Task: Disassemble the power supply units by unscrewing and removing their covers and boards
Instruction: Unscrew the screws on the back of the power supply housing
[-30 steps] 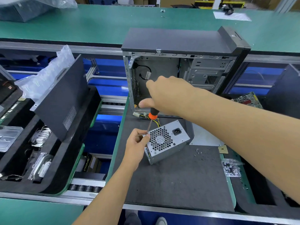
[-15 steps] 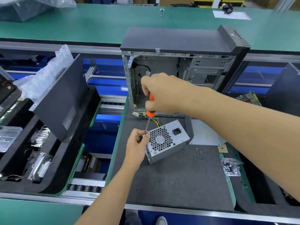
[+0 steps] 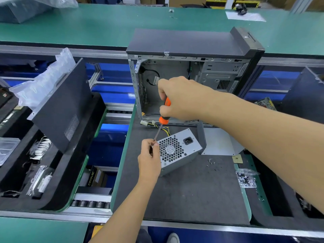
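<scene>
My right hand (image 3: 182, 97) is closed around the orange handle of the screwdriver (image 3: 164, 118), and the thin shaft goes down from my fist to the upper left corner of the power supply unit (image 3: 177, 151). My left hand (image 3: 149, 158) is just below the tip; its thumb and fingers are curled together at this corner, touching the shaft and the left edge of the unit. I cannot tell if they pinch a screw.

The unit lies tilted on the dark mat (image 3: 184, 193), with its fan grille toward me and its yellow cables (image 3: 164, 128) going behind it, under my right hand. Behind my right hand stands the open computer case (image 3: 192, 55). To the right of the unit, below my right forearm, some small loose screws (image 3: 211, 162) lie on the mat.
</scene>
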`<action>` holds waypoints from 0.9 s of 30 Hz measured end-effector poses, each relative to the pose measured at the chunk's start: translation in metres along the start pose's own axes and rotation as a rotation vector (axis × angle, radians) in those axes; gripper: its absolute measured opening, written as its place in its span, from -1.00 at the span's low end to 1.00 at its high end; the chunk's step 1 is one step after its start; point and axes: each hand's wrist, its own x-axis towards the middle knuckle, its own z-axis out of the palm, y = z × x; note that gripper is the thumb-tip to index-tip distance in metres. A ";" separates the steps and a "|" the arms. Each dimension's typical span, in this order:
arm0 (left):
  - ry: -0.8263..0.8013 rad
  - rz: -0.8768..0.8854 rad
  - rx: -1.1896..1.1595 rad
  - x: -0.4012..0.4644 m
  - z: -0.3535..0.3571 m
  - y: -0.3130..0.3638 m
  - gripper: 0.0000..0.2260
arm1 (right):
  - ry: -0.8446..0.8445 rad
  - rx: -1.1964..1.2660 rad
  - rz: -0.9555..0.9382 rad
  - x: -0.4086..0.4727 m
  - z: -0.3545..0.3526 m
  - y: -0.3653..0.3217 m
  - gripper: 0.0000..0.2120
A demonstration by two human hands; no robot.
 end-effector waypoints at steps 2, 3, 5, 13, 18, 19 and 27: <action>-0.011 -0.011 0.014 0.000 -0.001 0.000 -0.88 | 0.006 0.003 0.003 -0.001 0.001 0.001 -0.77; -0.015 -0.019 0.022 0.000 -0.001 0.000 -0.88 | 0.006 0.003 0.003 -0.002 0.002 0.001 -0.77; -0.016 -0.039 0.035 0.001 0.000 0.001 -0.88 | 0.008 -0.003 0.007 -0.004 0.003 0.002 -0.77; 0.076 -0.184 0.047 0.007 0.006 0.007 -0.85 | 0.026 -0.004 0.022 -0.010 0.006 0.007 -0.77; 0.167 -0.612 -0.346 0.015 0.022 0.013 -0.83 | 0.020 0.008 0.041 -0.014 0.007 0.012 -0.77; 0.186 -0.663 -0.416 0.017 0.021 0.013 -0.86 | 0.017 0.006 0.042 -0.015 0.008 0.014 -0.77; 0.258 -0.831 -0.787 0.024 0.007 0.017 -0.83 | 0.002 0.012 0.063 -0.023 0.008 0.022 -0.77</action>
